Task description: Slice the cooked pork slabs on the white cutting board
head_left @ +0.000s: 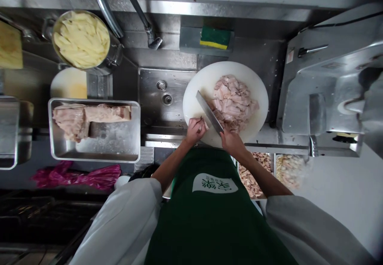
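- Sliced meat (235,101) is lying heaped on the round white cutting board (259,83), spreading from the centre toward 3 o'clock, with 12 o'clock facing away from the person.
- Left hand (195,131) is resting near the board's rim at 7 to 8 o'clock; its fingers are curling down beside a small piece of meat (206,124), and how firmly they are gripping it I cannot tell.
- From those fingers, the heap is sitting at about 2 o'clock, apart from them, with the blade lying between.
- Right hand (233,142) is gripping the cleaver (209,113) by its handle, fingers closing around it near 6 o'clock on the board.
- From the right fingers, the heap is lying just beyond, at 12 to 1 o'clock.
- The blade is pointing toward 10 to 11 o'clock, its side facing the heap.
- Around the board, a metal tray (116,135) is holding larger meat chunks (72,119) toward 9 o'clock; a pot (115,53) of pale yellow slices (82,39) is standing at 10, and a sponge (216,37) is lying at 12.
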Tool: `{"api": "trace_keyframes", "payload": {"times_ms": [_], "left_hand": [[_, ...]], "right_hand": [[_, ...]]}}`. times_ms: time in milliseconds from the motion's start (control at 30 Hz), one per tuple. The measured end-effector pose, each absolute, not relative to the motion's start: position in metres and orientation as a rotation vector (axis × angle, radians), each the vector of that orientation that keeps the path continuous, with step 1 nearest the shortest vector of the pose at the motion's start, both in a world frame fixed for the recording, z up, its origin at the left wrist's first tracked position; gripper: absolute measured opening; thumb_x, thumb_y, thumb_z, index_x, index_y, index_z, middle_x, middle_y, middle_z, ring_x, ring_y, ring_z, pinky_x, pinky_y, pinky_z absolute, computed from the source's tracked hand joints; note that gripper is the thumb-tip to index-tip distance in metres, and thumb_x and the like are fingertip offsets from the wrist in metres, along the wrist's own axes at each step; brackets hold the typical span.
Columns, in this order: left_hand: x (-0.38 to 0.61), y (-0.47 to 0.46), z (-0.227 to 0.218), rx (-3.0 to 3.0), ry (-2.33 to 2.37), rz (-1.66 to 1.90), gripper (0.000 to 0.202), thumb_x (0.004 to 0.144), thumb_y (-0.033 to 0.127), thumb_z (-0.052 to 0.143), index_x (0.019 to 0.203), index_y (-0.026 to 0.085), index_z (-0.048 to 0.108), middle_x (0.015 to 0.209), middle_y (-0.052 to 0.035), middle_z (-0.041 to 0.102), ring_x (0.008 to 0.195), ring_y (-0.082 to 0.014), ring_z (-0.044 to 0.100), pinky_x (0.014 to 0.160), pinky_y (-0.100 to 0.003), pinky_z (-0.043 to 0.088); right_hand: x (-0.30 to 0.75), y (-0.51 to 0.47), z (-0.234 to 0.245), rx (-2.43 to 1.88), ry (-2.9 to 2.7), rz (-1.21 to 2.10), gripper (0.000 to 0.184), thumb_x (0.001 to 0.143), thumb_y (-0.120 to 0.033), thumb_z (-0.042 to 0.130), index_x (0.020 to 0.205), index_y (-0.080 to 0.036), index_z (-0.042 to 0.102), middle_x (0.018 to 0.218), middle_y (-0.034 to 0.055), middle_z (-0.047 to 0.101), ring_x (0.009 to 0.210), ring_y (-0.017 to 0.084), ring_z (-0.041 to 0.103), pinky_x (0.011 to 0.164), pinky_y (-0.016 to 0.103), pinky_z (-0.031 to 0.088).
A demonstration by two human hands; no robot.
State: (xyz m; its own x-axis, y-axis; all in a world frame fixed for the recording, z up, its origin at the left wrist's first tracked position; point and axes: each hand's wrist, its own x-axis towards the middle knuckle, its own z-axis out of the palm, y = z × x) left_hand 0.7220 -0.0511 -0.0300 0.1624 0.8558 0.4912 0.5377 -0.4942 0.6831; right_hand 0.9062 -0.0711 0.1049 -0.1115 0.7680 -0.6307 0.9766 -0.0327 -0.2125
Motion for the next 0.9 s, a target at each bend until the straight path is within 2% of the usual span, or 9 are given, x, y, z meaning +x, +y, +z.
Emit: {"api": "trace_keyframes", "payload": {"times_ms": [200,333,633,700,800,900], "left_hand": [[0.722,-0.05,-0.031,2.098,1.314,1.177,0.016,0.093,0.021,0.053,0.1,0.019,0.067,0.095,-0.0098,0.065,0.091,-0.0207,0.059,0.083,-0.04,0.051],[0.723,-0.051,-0.033,2.096,1.332,1.106,0.017,0.092,0.021,0.053,0.099,0.02,0.067,0.095,-0.0095,0.065,0.091,-0.0213,0.059,0.083,-0.042,0.052],[0.726,-0.05,-0.031,2.11,1.278,1.189,0.011,0.092,0.018,0.056,0.097,0.019,0.065,0.095,-0.009,0.065,0.092,-0.0201,0.06,0.082,-0.04,0.052],[0.725,-0.049,-0.031,2.102,1.287,1.163,0.011,0.092,0.019,0.056,0.097,0.019,0.065,0.095,-0.009,0.065,0.092,-0.02,0.06,0.082,-0.04,0.052],[0.724,-0.05,-0.032,2.107,1.315,1.138,0.012,0.093,0.022,0.054,0.098,0.019,0.065,0.095,-0.0092,0.066,0.094,-0.0203,0.061,0.081,-0.04,0.054],[0.724,-0.051,-0.033,2.13,1.324,1.161,0.014,0.094,0.022,0.052,0.099,0.019,0.065,0.095,-0.0091,0.066,0.093,-0.0198,0.062,0.081,-0.039,0.054]], "right_hand": [[0.904,-0.118,0.158,1.728,1.845,-0.926,0.031,0.104,-0.026,0.025,0.114,-0.014,0.052,0.085,0.0115,0.073,0.076,0.024,0.07,0.063,0.031,0.036],[0.899,-0.123,0.171,1.719,1.794,-0.943,0.027,0.105,-0.024,0.025,0.108,-0.015,0.05,0.082,0.011,0.072,0.075,0.024,0.069,0.06,0.031,0.031],[0.913,-0.138,0.167,1.709,1.738,-1.027,0.026,0.104,-0.022,0.027,0.106,-0.015,0.052,0.082,0.0107,0.071,0.075,0.024,0.069,0.061,0.031,0.032],[0.907,-0.128,0.155,1.697,1.774,-1.017,0.029,0.104,-0.021,0.026,0.11,-0.013,0.053,0.083,0.0119,0.071,0.076,0.025,0.069,0.062,0.031,0.035],[0.881,-0.086,0.125,1.697,1.91,-0.952,0.032,0.101,-0.016,0.029,0.119,-0.009,0.053,0.096,0.0167,0.071,0.088,0.025,0.069,0.072,0.032,0.041],[0.86,-0.038,0.102,1.78,1.987,-0.886,0.033,0.101,-0.021,0.031,0.121,-0.008,0.054,0.103,0.0187,0.071,0.096,0.026,0.067,0.079,0.032,0.044]]}}
